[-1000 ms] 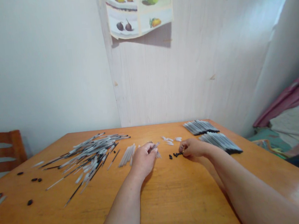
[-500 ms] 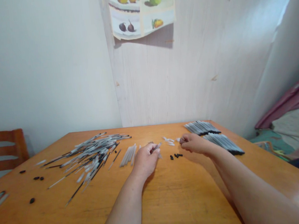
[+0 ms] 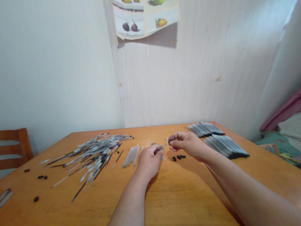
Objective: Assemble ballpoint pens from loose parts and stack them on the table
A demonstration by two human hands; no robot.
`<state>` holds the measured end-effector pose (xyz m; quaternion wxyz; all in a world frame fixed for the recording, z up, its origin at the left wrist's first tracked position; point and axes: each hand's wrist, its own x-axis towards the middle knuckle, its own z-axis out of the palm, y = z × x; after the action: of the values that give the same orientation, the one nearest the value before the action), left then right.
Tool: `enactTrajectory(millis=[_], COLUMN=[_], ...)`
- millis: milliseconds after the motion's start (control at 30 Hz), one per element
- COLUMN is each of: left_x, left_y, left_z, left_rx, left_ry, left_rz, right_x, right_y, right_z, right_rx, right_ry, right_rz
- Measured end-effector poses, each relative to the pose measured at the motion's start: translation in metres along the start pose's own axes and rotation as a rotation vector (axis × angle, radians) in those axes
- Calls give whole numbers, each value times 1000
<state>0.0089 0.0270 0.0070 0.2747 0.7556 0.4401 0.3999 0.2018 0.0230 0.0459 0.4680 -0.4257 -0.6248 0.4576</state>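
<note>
Near the middle of the table, my left hand (image 3: 150, 160) is closed in a pinch around a clear pen barrel (image 3: 163, 147), whose end points right. Facing it, my right hand (image 3: 183, 143) pinches a small black plug (image 3: 169, 142) close to the barrel's end; I cannot tell whether the two touch. Several loose black plugs (image 3: 180, 157) lie just below my right hand. Left of my left hand is a row of clear barrels (image 3: 130, 156). Small white pieces behind my right fingers are mostly hidden.
A wide heap of pens and refills (image 3: 96, 153) spreads over the left of the wooden table (image 3: 172, 203). Two stacks of black-ended pens, a rear one (image 3: 204, 129) and a front one (image 3: 227, 146), lie at the right. Black bits (image 3: 36, 199) dot the left side, near a chair (image 3: 7, 150).
My right hand has moved left toward the barrel's end, and a black plug now shows in its fingers. It now covers the white pieces. My left hand keeps its grip; the view shifted slightly.
</note>
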Motion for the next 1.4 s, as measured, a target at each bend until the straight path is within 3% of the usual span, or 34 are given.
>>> enactTrajectory(millis=[1033, 1400], left_x=[-3, -5], left_y=[6, 11], left_z=[-2, -4], left_rx=[141, 162], left_ry=[-32, -52], left_rz=[-15, 33], right_x=[-5, -1], right_y=[-9, 2], right_z=[8, -1], right_rx=[-291, -369], right_ry=[-43, -119], right_rz=[8, -15])
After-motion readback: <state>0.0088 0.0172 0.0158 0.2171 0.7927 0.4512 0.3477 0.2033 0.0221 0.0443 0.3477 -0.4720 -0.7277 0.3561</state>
